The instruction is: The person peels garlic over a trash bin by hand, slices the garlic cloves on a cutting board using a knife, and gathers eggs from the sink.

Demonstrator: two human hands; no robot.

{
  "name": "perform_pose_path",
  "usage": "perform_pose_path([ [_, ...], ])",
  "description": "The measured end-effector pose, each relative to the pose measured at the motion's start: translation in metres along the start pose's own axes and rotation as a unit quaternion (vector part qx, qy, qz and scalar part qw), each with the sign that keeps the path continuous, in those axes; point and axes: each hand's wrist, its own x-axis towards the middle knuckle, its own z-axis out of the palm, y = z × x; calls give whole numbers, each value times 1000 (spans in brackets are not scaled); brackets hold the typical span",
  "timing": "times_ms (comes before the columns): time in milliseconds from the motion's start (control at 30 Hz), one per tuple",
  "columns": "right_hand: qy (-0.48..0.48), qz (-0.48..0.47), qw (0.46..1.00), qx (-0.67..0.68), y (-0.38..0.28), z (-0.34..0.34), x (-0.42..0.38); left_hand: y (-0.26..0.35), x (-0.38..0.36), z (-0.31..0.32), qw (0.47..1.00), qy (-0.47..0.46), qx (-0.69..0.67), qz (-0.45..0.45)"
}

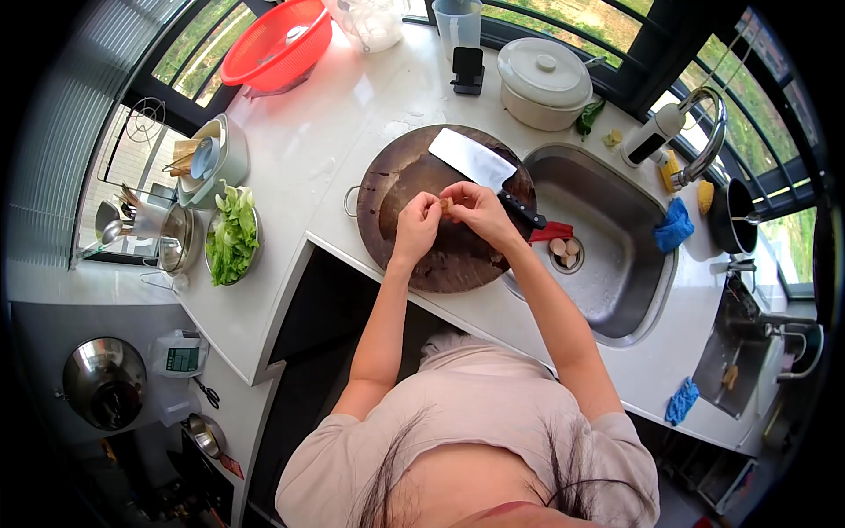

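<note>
Over the round wooden cutting board (396,180), my left hand (419,224) and my right hand (480,211) meet with fingers pinched on a small brownish piece (447,208). What exactly it is, I cannot make out. A cleaver (473,158) lies on the board just beyond my right hand, its black handle (521,209) reaching over the sink's edge. In the sink (616,255), several pale brown pieces (569,253) rest at the drain beside a red item (550,231).
Leafy greens (234,233) fill a bowl at the left. A lidded white pot (545,75), a phone stand (467,70) and a red basket (277,48) stand at the back. Right of the sink are a faucet (717,132), a blue cloth (674,225) and a black pan (732,217).
</note>
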Motion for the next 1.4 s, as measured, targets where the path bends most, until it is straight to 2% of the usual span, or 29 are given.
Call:
perform_pose_path([
  [33,5,-6,1000,1,1,0,1,1,0,0,1000,11,22,19],
  [133,58,-22,995,-76,10,-6,4,6,0,-1,996,73,22,-55],
  [233,108,-50,964,-237,10,-9,7,-3,1,-6,989,108,-43,-93],
  [333,123,-32,969,-210,2,-6,6,9,0,-6,987,89,-68,-112],
  [433,209,-39,959,-190,-34,-15,-5,36,0,7,989,64,-86,-99],
  [467,239,-93,952,-167,-32,-28,-6,43,-1,16,991,55,-87,-90],
  [567,306,-127,941,-68,-61,-61,-30,59,-5,58,988,-44,-133,-60],
  [633,346,-146,925,-51,-76,-83,-52,68,-10,93,983,-123,-126,-45],
  [767,427,-161,888,-53,-84,-118,-98,64,-17,173,973,-213,-91,4],
  [867,455,-138,878,-61,-79,-134,-127,75,-25,209,956,-280,-87,-15],
  [933,470,-128,871,-63,-75,-140,-141,68,-27,224,957,-288,-16,29],
  [967,475,-124,868,-71,-72,-144,-145,62,-27,231,956,-289,20,51],
  [1067,479,-115,866,-89,-64,-148,-147,39,-28,242,954,-286,11,91],
  [1167,454,-110,875,-129,-56,-143,-133,40,-35,231,964,-253,-64,44],
  [1300,359,-125,881,-283,-48,-125,-103,70,-41,162,969,-184,-25,161],
  [1367,287,-96,895,-326,-47,-107,-90,68,-41,131,974,-56,35,217],
  [1400,246,-127,888,-366,-39,-102,-82,59,-37,116,969,-12,89,232],
])
